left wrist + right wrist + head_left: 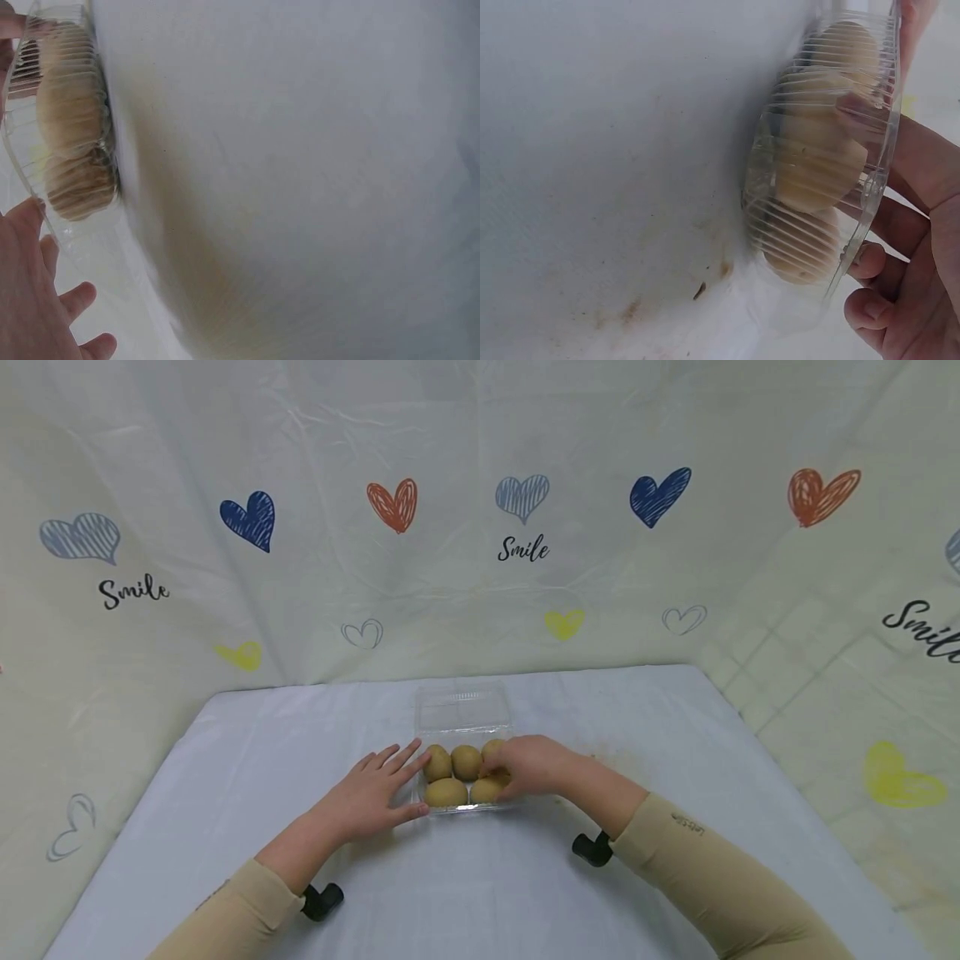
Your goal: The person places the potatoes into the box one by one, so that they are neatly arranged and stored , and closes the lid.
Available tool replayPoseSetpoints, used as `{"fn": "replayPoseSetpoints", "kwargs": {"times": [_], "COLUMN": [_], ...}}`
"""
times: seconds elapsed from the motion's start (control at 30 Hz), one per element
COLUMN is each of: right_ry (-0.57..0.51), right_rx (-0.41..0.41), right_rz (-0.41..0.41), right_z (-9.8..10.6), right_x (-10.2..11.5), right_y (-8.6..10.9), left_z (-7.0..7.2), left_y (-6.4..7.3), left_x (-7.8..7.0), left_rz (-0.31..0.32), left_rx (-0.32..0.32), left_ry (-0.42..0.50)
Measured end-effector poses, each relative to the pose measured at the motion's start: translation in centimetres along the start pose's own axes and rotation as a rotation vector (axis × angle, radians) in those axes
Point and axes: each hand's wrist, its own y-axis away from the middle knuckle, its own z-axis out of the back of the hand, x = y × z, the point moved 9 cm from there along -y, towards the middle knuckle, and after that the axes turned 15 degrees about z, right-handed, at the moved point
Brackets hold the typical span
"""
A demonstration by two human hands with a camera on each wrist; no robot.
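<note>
A clear plastic clamshell box [474,808] holds several yellow-brown potatoes [446,792] in two rows, and its lid [461,708] lies folded back. My left hand [371,797] is at the box's left side with fingers spread, the fingertips touching its edge. Over the right end, my right hand [538,766] reaches inside, thumb and index finger about the front right potato [488,789]. In the right wrist view that potato [821,176] shows through the ribbed wall, the other fingers [871,260] curled by the rim. The right hand partly covers the back right potato [492,748].
A white cloth covers the table [480,885], with small brown specks [700,290] right of the box. Behind stands a pale curtain [450,435] printed with hearts. Black wrist devices [322,902] sit below both sleeves.
</note>
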Motion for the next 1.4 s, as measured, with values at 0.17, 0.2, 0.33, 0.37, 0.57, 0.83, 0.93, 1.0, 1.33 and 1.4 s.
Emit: {"fn": "replayPoseSetpoints", "kwargs": {"times": [0.17, 0.2, 0.33, 0.37, 0.57, 0.83, 0.93, 1.0, 1.33, 1.4], "right_ry": [-0.019, -0.025, -0.038, -0.045, -0.083, -0.124, -0.150, -0.159, -0.216, -0.222], "right_rx": [-0.019, -0.025, -0.038, -0.040, -0.047, -0.098, -0.126, -0.151, -0.232, -0.229], "right_rz": [0.004, 0.009, 0.019, 0.022, -0.005, -0.032, -0.045, -0.045, -0.174, -0.198], "right_z": [0.4, 0.5, 1.0, 1.0, 1.1, 1.7, 2.0, 2.2, 2.4, 2.3], "right_x": [-0.1, -0.1, -0.1, -0.1, -0.5, -1.1, -1.6, -1.9, -5.2, -5.7], "right_y": [0.1, 0.1, 0.3, 0.4, 0.7, 1.5, 1.9, 2.3, 4.3, 4.6], "left_z": [-0.2, -0.2, 0.0, 0.0, 0.0, 0.0, 0.2, 0.4, 0.4, 0.2], "left_y": [0.0, 0.0, 0.0, 0.0, 0.1, 0.0, 0.0, 0.0, -0.6, -0.8], "left_x": [0.1, 0.1, -0.1, -0.1, -0.1, 0.0, 0.1, 0.2, 1.5, 1.8], "left_rz": [0.000, 0.000, -0.008, -0.006, 0.005, -0.010, -0.024, -0.027, 0.056, 0.082], "left_rx": [-0.003, -0.003, -0.010, -0.007, 0.012, -0.006, -0.023, -0.038, -0.054, -0.040], "left_ry": [-0.003, -0.006, 0.005, 0.004, -0.007, 0.001, 0.017, 0.023, 0.042, 0.057]}}
